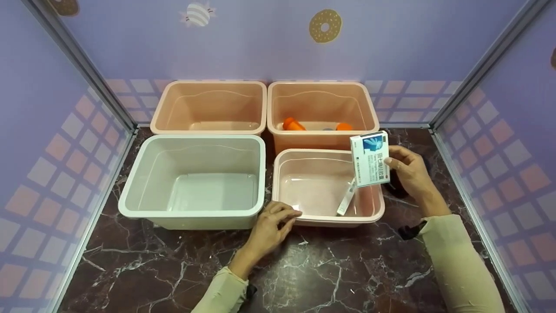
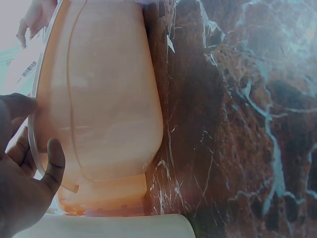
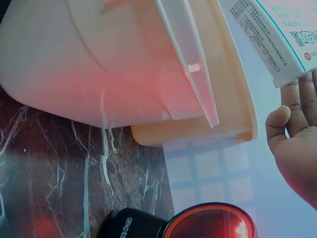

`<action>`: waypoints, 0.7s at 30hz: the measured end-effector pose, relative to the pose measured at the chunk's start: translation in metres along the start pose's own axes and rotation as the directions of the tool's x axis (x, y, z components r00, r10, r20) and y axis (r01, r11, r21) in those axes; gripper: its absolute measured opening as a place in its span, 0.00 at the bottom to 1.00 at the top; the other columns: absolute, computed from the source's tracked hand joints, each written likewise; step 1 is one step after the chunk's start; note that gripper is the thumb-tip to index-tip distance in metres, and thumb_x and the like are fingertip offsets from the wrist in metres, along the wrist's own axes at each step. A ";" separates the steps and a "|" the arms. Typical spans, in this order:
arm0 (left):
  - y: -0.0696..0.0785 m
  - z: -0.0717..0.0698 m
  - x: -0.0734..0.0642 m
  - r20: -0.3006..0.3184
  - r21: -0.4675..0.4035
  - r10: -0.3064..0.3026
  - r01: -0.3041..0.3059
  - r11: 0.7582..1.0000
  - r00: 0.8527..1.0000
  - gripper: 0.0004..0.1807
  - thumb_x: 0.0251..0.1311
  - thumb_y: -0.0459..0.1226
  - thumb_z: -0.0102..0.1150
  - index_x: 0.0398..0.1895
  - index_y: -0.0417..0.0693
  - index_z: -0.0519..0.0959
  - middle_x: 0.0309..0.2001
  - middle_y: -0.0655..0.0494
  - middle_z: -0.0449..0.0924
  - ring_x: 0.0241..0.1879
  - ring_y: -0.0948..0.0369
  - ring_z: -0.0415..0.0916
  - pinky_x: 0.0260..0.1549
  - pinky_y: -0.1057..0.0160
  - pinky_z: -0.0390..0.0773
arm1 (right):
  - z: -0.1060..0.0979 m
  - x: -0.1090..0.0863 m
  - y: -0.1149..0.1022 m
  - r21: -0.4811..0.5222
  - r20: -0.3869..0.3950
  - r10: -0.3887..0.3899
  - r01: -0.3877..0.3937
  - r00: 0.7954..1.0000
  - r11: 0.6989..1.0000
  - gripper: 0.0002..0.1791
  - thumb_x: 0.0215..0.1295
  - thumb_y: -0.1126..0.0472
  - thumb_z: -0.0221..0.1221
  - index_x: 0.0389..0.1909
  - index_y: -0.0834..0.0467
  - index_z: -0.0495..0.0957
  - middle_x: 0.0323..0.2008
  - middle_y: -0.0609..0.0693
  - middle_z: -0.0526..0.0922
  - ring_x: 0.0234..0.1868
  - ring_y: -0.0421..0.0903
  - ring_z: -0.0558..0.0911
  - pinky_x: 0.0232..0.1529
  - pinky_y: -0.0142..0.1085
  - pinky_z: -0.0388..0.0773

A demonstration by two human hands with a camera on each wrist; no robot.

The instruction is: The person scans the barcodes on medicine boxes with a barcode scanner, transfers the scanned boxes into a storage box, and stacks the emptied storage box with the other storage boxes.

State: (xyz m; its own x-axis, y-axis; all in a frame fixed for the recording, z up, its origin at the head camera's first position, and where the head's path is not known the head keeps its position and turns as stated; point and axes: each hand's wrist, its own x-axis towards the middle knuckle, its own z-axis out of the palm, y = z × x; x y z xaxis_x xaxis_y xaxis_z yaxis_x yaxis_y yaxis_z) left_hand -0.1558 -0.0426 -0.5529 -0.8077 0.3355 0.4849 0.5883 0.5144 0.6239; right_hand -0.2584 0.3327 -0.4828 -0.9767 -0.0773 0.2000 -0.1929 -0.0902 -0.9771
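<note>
In the head view, my right hand (image 1: 408, 169) holds a white medicine box (image 1: 369, 161) with a blue picture above the right side of the low pink bin (image 1: 284, 187). The thumb is on the printed face. The same medicine box (image 3: 277, 39) shows at the top right of the right wrist view. A narrow white box (image 1: 346, 200) lies tilted inside the pink bin, its upper end hidden behind the medicine box. My left hand (image 1: 270, 226) grips the bin's front left rim. In the left wrist view, its thumb (image 2: 54, 161) is outside the bin wall.
To the left stands a deeper pale green bin (image 1: 191, 213). Behind are two peach bins, the left one (image 1: 208, 106) and the right one (image 1: 321, 139), which contains orange items (image 1: 294, 124). A black cylindrical object (image 3: 143, 223) with an orange-rimmed end stands right of the pink bin.
</note>
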 end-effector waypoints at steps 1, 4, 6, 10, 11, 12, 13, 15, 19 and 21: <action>0.000 0.000 0.000 0.001 0.000 0.001 -0.001 1.000 1.000 0.10 0.62 0.35 0.66 0.45 0.54 0.87 0.41 0.61 0.84 0.47 0.61 0.77 0.52 0.64 0.78 | -0.001 -0.001 0.000 -0.003 -0.015 0.005 -0.005 1.000 1.000 0.14 0.65 0.75 0.55 0.45 0.60 0.83 0.34 0.48 0.88 0.33 0.39 0.84 0.34 0.29 0.81; 0.000 0.000 0.000 0.000 0.001 0.006 -0.006 1.000 1.000 0.10 0.62 0.35 0.66 0.45 0.54 0.87 0.41 0.61 0.84 0.47 0.61 0.77 0.52 0.64 0.78 | -0.003 -0.005 -0.001 -0.002 -0.047 0.025 -0.025 0.999 1.000 0.13 0.65 0.75 0.55 0.44 0.59 0.82 0.33 0.47 0.88 0.31 0.39 0.84 0.31 0.28 0.80; 0.000 0.000 0.000 0.000 0.003 0.008 -0.008 1.000 1.000 0.10 0.62 0.35 0.66 0.45 0.54 0.87 0.41 0.61 0.84 0.47 0.61 0.77 0.52 0.64 0.78 | -0.005 -0.007 -0.002 -0.005 -0.059 0.036 -0.037 0.998 0.999 0.12 0.66 0.74 0.56 0.44 0.58 0.82 0.33 0.47 0.88 0.31 0.39 0.84 0.29 0.28 0.80; 0.001 -0.001 0.000 0.010 0.005 -0.004 0.004 1.000 1.000 0.10 0.61 0.34 0.66 0.45 0.54 0.87 0.42 0.61 0.84 0.47 0.61 0.77 0.52 0.64 0.78 | -0.008 -0.012 -0.004 -0.026 -0.080 0.056 -0.058 0.995 0.998 0.11 0.67 0.71 0.59 0.45 0.57 0.82 0.34 0.46 0.87 0.30 0.39 0.85 0.27 0.28 0.81; 0.001 -0.001 0.000 0.013 0.005 -0.009 0.009 1.000 1.000 0.10 0.62 0.34 0.65 0.45 0.54 0.87 0.42 0.61 0.84 0.47 0.61 0.77 0.52 0.64 0.78 | -0.009 -0.013 -0.005 -0.031 -0.083 0.055 -0.058 0.995 0.998 0.10 0.67 0.71 0.59 0.46 0.58 0.82 0.34 0.47 0.87 0.31 0.39 0.86 0.28 0.29 0.82; 0.001 -0.001 0.000 0.014 0.004 -0.013 0.013 1.000 1.000 0.10 0.61 0.34 0.66 0.45 0.54 0.87 0.42 0.61 0.84 0.47 0.61 0.77 0.52 0.64 0.78 | -0.009 -0.014 -0.006 -0.037 -0.089 0.053 -0.057 0.995 0.998 0.10 0.67 0.70 0.60 0.47 0.58 0.81 0.35 0.46 0.87 0.31 0.40 0.86 0.29 0.29 0.83; 0.001 -0.001 0.000 0.016 0.004 -0.016 0.016 1.000 1.000 0.10 0.61 0.34 0.66 0.45 0.54 0.87 0.41 0.61 0.84 0.47 0.61 0.77 0.51 0.64 0.78 | -0.010 -0.015 -0.006 -0.047 -0.096 0.050 -0.054 0.994 0.997 0.10 0.67 0.69 0.60 0.47 0.58 0.81 0.35 0.46 0.87 0.32 0.40 0.86 0.29 0.29 0.84; 0.001 -0.001 0.000 0.015 0.002 -0.018 0.018 1.000 1.000 0.10 0.61 0.34 0.66 0.45 0.54 0.87 0.42 0.61 0.84 0.47 0.61 0.77 0.51 0.64 0.78 | -0.012 -0.018 -0.007 -0.061 -0.119 0.035 -0.042 0.992 0.997 0.11 0.66 0.68 0.61 0.48 0.59 0.81 0.36 0.46 0.87 0.33 0.39 0.86 0.31 0.29 0.84; 0.002 -0.001 0.000 0.013 -0.002 -0.018 0.018 1.000 1.000 0.10 0.61 0.34 0.66 0.45 0.54 0.87 0.42 0.62 0.84 0.47 0.61 0.76 0.51 0.64 0.78 | -0.015 -0.022 -0.008 -0.084 -0.182 -0.006 -0.009 0.983 0.996 0.12 0.65 0.69 0.62 0.49 0.62 0.81 0.36 0.46 0.86 0.33 0.38 0.85 0.31 0.28 0.84; 0.002 -0.001 0.000 0.013 -0.001 -0.020 0.020 1.000 1.000 0.10 0.61 0.34 0.66 0.45 0.54 0.87 0.42 0.62 0.83 0.47 0.62 0.76 0.52 0.64 0.78 | -0.016 -0.024 -0.008 -0.083 -0.207 -0.022 0.005 0.978 0.997 0.12 0.65 0.70 0.62 0.49 0.63 0.81 0.36 0.46 0.87 0.33 0.38 0.85 0.31 0.28 0.83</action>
State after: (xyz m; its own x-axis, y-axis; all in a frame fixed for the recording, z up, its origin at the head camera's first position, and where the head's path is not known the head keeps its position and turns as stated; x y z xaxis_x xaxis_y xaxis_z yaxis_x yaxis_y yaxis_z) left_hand -0.1550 -0.0424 -0.5513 -0.8196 0.3358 0.4642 0.5722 0.5204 0.6339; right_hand -0.2345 0.3508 -0.4811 -0.9706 0.1315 0.2016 -0.2044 -0.0081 -0.9789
